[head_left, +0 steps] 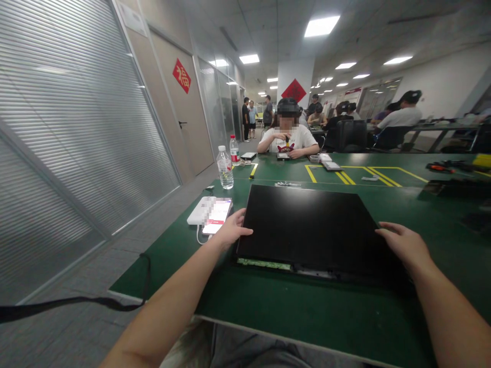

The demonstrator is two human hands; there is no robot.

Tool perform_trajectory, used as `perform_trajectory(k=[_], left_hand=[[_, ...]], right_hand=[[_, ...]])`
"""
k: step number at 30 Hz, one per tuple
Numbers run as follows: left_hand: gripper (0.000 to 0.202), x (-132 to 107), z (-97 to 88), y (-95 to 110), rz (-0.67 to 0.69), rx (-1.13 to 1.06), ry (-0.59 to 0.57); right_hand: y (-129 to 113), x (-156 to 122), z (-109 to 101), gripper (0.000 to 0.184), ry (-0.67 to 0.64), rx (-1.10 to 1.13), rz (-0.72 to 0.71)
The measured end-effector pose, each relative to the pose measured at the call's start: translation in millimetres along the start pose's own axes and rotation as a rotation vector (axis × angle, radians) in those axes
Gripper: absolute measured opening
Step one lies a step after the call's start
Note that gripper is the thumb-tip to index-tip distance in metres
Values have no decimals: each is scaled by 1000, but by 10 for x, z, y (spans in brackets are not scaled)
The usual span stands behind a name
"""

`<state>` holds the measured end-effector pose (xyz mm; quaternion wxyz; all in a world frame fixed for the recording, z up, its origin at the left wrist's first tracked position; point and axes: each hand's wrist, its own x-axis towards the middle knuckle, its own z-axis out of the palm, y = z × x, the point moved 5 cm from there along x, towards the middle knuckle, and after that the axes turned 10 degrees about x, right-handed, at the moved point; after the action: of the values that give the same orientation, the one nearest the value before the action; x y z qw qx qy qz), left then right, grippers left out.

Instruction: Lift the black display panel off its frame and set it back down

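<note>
- At twelve o'clock over the green table (pixel 238 301), the dark panel (pixel 303 225) lies face up.
- Nine o'clock: left hand (pixel 232 228) pinches its edge; three o'clock: right hand (pixel 408 248) at the opposite edge, grip unclear.
- Best kept level, sparing the exposed green strip (pixel 264 264) at seven.

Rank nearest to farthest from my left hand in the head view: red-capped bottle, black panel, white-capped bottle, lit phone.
1. Black panel, touching your left hand.
2. Lit phone, left of that hand.
3. White-capped bottle, beyond the phone.
4. Red-capped bottle, farthest back.
</note>
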<state>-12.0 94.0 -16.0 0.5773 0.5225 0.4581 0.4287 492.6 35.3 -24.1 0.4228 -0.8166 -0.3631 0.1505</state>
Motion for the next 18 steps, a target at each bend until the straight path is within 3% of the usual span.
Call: perform_trajectory(k=[8,18], left_hand=[[88,-47,33,95,-3,-46,-32],[75,-81,69,143,46,-25,-21]], right_hand=[[-45,-31,-11,41,-15,-75,-16],[-15,8,18,32,4,-6,-100]])
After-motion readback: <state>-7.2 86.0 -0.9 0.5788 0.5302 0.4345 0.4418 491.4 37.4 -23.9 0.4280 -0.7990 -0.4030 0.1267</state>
